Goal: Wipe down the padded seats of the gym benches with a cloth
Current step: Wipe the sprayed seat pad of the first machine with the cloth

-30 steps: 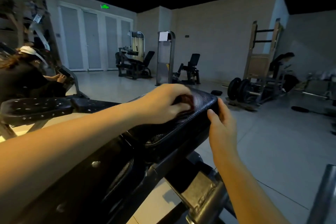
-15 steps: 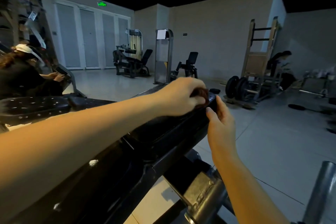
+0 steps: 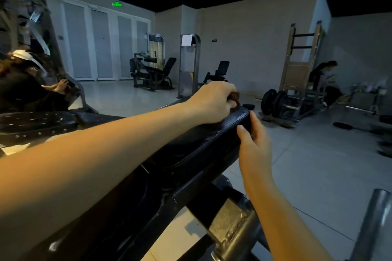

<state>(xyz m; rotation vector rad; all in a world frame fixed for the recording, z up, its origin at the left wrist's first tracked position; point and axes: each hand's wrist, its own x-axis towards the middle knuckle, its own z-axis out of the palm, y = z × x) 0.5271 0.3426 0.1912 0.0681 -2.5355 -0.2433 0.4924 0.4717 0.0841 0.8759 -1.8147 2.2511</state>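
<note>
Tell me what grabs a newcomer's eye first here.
In the foreground, the left hand presses a brown cloth onto the far end of the black bench pad, while the right hand holds that pad's edge. Behind, upper left, a green exit sign glows above the doors.

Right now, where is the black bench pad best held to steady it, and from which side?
Probably the thick right edge of the bench pad, near its far end, from the right, as the right hand grips it. The top there is taken by the left hand and cloth.
</note>
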